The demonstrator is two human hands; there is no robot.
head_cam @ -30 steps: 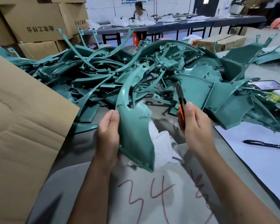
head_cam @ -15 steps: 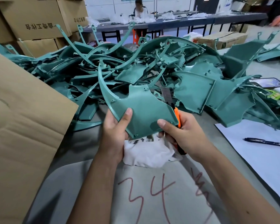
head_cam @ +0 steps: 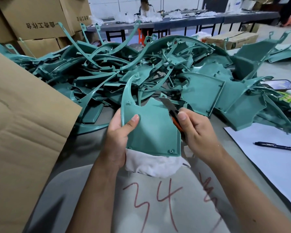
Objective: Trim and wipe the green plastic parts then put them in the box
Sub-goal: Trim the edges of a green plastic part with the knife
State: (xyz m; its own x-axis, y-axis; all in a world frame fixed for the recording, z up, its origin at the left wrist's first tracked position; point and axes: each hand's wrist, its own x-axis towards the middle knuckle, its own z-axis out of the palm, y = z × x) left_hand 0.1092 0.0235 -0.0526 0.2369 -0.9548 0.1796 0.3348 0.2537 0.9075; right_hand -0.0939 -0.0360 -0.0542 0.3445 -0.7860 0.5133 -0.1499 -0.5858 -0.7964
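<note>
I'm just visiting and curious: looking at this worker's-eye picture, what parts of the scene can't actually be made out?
All in the head view:
- Utility knife: its handle is hidden inside the right hand, and the held green part covers some of it.
- White cloth: mostly hidden behind that part and the left hand.
- Box at left: only a flap shows; the frame edge cuts off the inside.
- Person at the far table: blurred, too small.

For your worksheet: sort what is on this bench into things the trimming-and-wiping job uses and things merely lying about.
In use:
left hand gripping green part and white cloth
right hand gripping utility knife
pile of green parts
cardboard box flap

Lying about:
black pen
phone
white sheet
</note>
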